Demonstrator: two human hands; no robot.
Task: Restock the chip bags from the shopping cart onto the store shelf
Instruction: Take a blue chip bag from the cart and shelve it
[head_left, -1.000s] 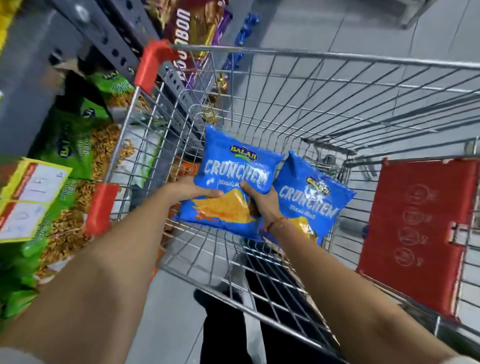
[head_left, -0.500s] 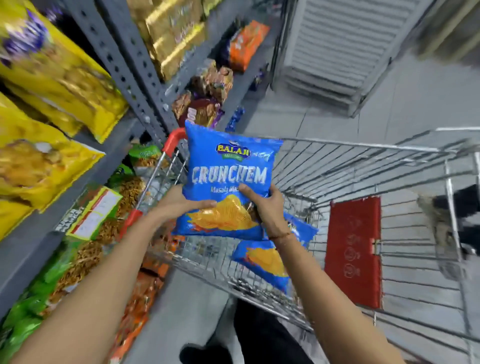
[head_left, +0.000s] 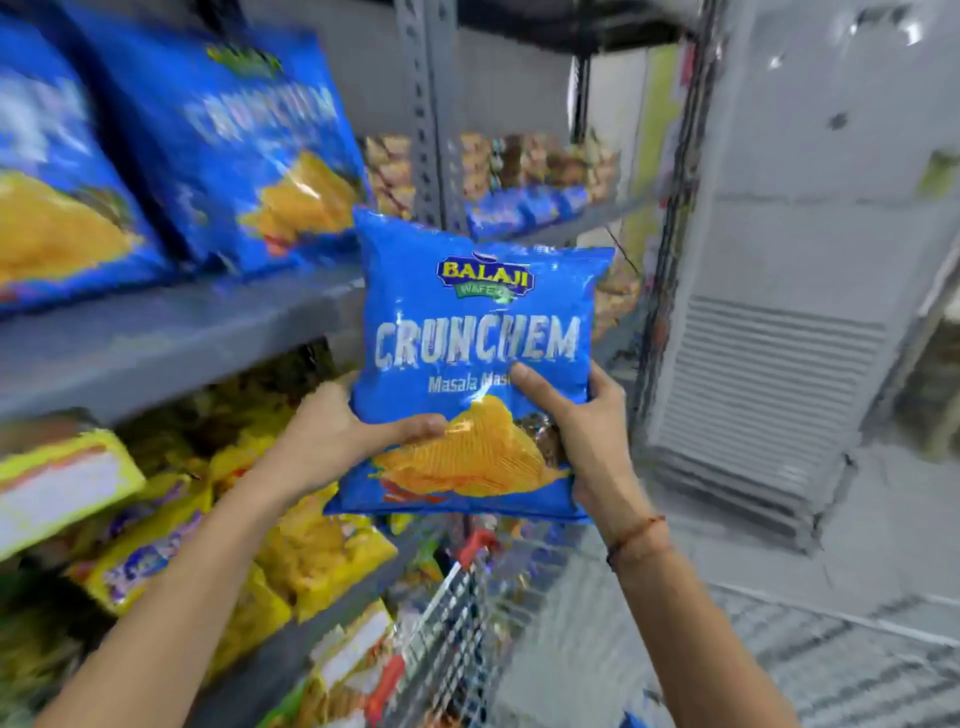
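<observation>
I hold a blue Crunchem chip bag (head_left: 475, 322) upright in front of me with both hands. My left hand (head_left: 332, 436) grips its lower left edge, thumb across the front. My right hand (head_left: 582, 421) grips its lower right side. The bag hangs just right of the grey shelf (head_left: 171, 332), where two matching blue bags (head_left: 228, 150) stand, blurred. The shopping cart (head_left: 467, 623) shows only as blurred wire and a red corner below the bag.
Yellow snack bags (head_left: 311, 556) fill the lower shelf at left, with a yellow price tag (head_left: 62, 488) on the shelf edge. A perforated grey upright (head_left: 423, 114) divides the shelving. Farther shelves hold small packets. A white louvred unit (head_left: 769, 405) stands on the grey floor at right.
Both hands lifted the blue bag out of the cart and up to shelf height. My view swung up and left from the cart to the shelves.
</observation>
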